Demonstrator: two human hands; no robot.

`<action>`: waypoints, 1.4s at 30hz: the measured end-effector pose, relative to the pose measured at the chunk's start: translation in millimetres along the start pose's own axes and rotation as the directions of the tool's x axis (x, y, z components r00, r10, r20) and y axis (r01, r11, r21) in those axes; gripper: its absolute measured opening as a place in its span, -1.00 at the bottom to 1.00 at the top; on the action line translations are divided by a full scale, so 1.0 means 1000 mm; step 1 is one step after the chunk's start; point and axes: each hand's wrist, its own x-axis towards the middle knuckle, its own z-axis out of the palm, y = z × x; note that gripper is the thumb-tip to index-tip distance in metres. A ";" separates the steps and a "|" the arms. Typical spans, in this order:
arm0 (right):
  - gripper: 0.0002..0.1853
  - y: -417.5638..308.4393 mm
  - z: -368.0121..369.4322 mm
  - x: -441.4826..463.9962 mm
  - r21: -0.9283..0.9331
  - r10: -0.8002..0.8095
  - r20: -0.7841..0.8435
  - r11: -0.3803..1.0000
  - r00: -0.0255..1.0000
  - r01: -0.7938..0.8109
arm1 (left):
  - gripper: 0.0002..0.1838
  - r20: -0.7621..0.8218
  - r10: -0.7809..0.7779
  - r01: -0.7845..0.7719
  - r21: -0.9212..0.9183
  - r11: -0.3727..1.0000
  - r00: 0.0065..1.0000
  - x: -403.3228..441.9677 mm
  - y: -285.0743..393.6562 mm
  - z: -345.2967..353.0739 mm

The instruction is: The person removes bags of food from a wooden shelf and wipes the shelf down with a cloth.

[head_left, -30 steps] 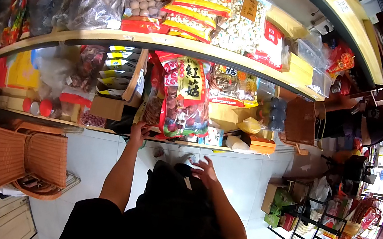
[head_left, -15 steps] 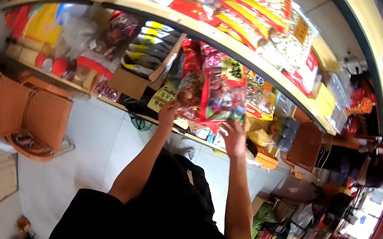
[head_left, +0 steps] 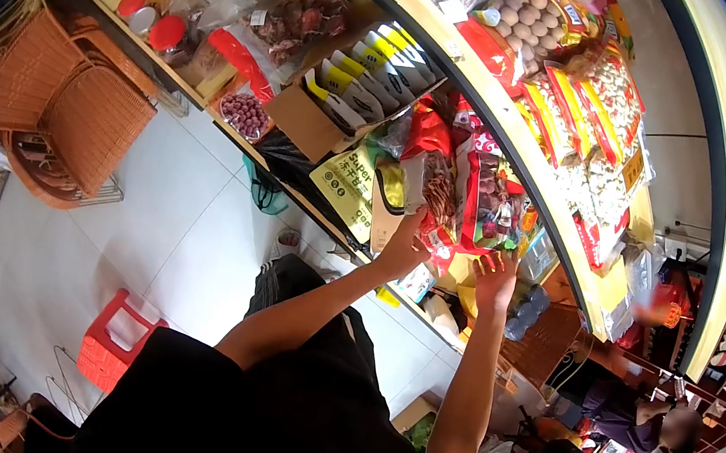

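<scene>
Beside a carton (head_left: pixel 306 120) of pouches (head_left: pixel 366 74), left fingers (head_left: pixel 412 225) touch bagged brown strips (head_left: pixel 437 191), grip unclear; right fingers (head_left: pixel 496 266) spread.

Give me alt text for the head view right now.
The left hand is at the lower edge of a red bag, the right hand with fingers spread at the red package beside it. To the left, a cardboard box holds a row of packets; bagged food lies on the shelf above.

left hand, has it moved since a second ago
Yes, the left hand moved rightward, away from the open cardboard box: it was beside it; the yellow-green Super bag now shows between.
</scene>
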 end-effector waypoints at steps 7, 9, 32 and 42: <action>-0.40 0.055 0.013 -0.001 -0.054 -0.178 -0.101 0.983 0.979 0.173 | -0.47 -0.201 -0.532 0.197 -0.777 0.597 0.823 0.027 -0.015 -0.046; -0.37 0.092 0.006 0.004 -0.018 -0.229 -0.039 0.973 0.973 0.229 | -0.55 -0.104 -0.592 0.157 -0.915 0.372 0.799 0.037 -0.070 -0.064; -0.14 0.132 -0.011 -0.061 -0.006 -0.078 0.093 0.997 0.993 0.079 | -0.54 -0.030 -0.449 0.450 0.047 0.892 0.893 0.189 -0.204 -0.222; -0.28 0.185 -0.068 -0.092 -0.331 0.014 -0.068 0.943 0.998 -0.036 | -0.64 0.083 -0.367 0.368 0.011 0.930 0.926 0.228 -0.177 -0.196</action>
